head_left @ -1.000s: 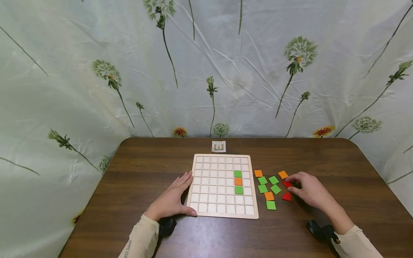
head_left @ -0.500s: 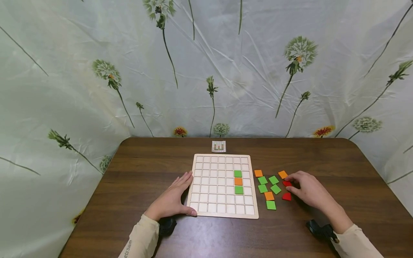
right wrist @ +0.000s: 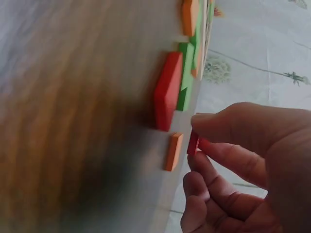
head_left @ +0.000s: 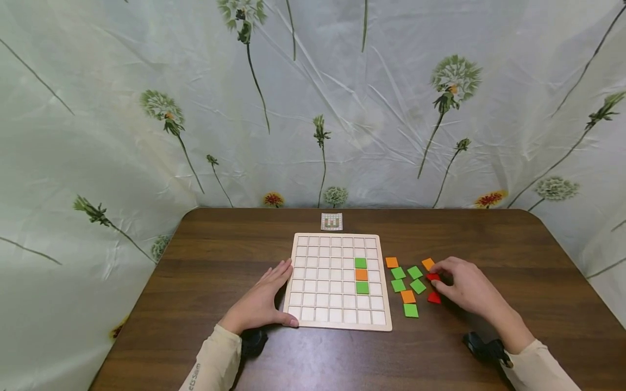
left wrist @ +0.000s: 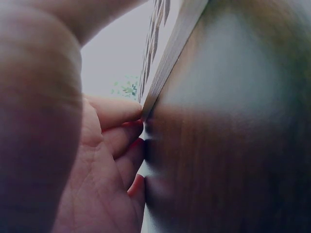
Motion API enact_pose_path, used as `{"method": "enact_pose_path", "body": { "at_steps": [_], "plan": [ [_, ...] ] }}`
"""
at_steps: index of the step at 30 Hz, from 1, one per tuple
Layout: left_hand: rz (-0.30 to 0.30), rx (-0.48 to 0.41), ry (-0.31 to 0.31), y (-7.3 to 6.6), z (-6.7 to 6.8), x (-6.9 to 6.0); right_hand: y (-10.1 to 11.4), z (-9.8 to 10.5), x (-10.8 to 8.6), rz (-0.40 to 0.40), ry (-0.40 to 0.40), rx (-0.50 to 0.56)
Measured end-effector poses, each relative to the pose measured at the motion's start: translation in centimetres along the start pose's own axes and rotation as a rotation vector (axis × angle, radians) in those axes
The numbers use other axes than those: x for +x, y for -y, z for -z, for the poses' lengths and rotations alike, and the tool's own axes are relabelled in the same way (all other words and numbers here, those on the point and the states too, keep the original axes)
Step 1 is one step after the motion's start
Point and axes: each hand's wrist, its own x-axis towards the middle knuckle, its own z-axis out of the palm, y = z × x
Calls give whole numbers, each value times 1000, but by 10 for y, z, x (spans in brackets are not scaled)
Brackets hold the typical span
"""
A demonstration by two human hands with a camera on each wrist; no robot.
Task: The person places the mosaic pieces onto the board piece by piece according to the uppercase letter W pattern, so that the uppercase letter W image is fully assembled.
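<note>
"Red tile (right wrist: 193, 144): where is it?"

"Pinched between thumb and fingers of the right hand (head_left: 464, 283), past the right edge of the wooden grid board (head_left: 323, 287)."

"And around it?"

"A second red tile (head_left: 434, 298), nearer the front edge of the table (head_left: 342, 361); green tiles (head_left: 418, 287) and orange tiles (head_left: 408, 297) lie toward the board."

"The left hand (head_left: 256, 305)?"

"Fingers extended, thumb apart, touching the board's left edge and near left corner."
</note>
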Motion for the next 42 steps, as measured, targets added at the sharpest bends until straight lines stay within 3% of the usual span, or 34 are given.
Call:
{"method": "enact_pose_path", "body": {
  "at_steps": [7,25,35,42],
  "plan": [
    [11,7,7,-1,1,0,16,1,2,5,-11,16],
    [6,-3,16,-1,1,0,64,-15,14,172,-74,69],
    [8,-1,9,0,1,0,86,-29,20,191,-7,93],
    [27,13,20,1,0,1,96,-35,22,269,12,105]
  ]
}}
